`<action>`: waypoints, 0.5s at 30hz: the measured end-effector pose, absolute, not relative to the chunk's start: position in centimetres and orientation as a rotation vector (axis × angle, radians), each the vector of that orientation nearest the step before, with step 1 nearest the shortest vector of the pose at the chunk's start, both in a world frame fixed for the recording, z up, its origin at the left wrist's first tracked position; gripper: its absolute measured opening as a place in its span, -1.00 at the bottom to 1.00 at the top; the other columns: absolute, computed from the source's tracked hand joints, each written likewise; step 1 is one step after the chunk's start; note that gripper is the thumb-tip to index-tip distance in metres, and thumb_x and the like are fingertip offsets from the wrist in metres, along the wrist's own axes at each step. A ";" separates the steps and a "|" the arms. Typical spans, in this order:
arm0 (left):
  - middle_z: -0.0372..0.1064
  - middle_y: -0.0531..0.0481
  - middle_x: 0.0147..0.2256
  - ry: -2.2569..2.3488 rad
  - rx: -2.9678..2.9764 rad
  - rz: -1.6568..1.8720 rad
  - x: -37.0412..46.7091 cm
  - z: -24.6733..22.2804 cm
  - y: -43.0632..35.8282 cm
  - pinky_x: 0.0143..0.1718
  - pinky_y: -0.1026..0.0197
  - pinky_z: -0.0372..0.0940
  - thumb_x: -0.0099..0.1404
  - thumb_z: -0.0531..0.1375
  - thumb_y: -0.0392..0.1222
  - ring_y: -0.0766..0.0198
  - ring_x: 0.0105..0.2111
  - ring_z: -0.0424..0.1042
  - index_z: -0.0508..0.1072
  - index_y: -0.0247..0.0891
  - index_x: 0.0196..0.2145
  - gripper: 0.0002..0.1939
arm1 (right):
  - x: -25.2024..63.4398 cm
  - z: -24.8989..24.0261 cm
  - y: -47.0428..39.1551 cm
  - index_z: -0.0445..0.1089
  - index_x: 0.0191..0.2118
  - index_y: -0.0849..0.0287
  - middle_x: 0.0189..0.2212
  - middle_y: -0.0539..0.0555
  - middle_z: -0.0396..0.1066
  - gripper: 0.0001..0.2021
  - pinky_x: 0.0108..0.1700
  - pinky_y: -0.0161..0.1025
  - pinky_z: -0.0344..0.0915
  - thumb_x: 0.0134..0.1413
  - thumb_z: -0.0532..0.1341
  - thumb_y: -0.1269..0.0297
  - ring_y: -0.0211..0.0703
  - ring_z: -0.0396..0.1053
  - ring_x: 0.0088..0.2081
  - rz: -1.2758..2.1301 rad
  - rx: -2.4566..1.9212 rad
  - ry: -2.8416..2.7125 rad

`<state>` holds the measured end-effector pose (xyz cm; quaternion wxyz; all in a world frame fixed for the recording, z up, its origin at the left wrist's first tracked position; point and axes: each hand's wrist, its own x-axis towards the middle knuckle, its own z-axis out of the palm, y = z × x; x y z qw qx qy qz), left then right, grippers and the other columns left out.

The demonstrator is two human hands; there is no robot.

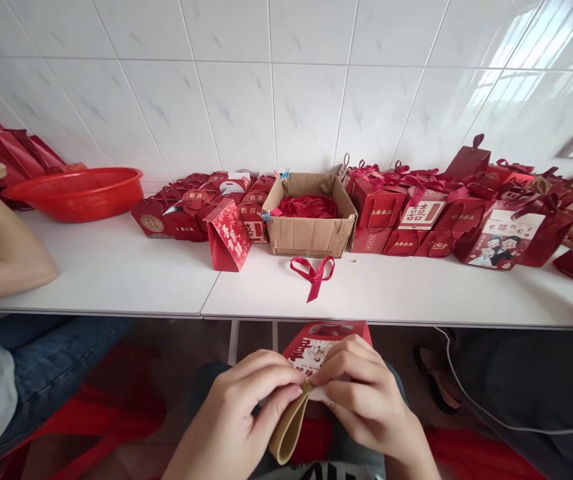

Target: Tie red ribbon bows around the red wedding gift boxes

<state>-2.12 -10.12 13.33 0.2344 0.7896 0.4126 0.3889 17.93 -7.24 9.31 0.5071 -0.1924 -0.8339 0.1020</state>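
Both my hands are close together over my lap, below the table edge. A gold ribbon (289, 430) hangs in a loop between them. My left hand (254, 400) pinches the ribbon near its upper end with thumb and fingers. My right hand (361, 393) is closed at the same end, its fingertips almost touching those of my left hand. Behind my fingers a red gift box (349, 328) with a white printed picture leans near the table edge, partly hidden by my hands.
On the white table (261, 293) lies a red ribbon bow (313, 275). Behind it stands a cardboard box (309, 237) of red ribbons, flanked by many red gift boxes (376, 207). A red basin (81, 193) is at left. People's arms show at both sides.
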 end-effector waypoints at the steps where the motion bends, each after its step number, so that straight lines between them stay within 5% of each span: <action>1: 0.50 -0.01 -0.33 1.139 2.141 1.052 -2.1 13.3 -10.1 -0.31 0.38 0.42 0.29 0.17 -0.36 0.28 -0.35 0.52 0.51 -0.19 -0.28 -0.86 | 17.9 9.3 -7.3 0.35 -0.29 0.11 -0.36 0.00 0.50 -0.80 -0.28 -0.19 0.27 0.11 0.15 0.59 -0.22 0.38 -0.34 0.237 -0.464 -2.013; 15: 0.45 -0.10 -0.14 1.043 2.049 1.020 -2.2 13.0 -9.8 -0.02 0.18 0.37 0.28 0.19 -0.31 0.14 -0.03 0.41 0.50 -0.16 -0.24 -0.87 | 18.1 10.2 -7.8 0.33 -0.40 0.13 -0.39 -0.01 0.50 -0.82 -0.31 -0.20 0.25 0.10 0.17 0.57 -0.23 0.37 -0.35 0.155 -0.431 -1.944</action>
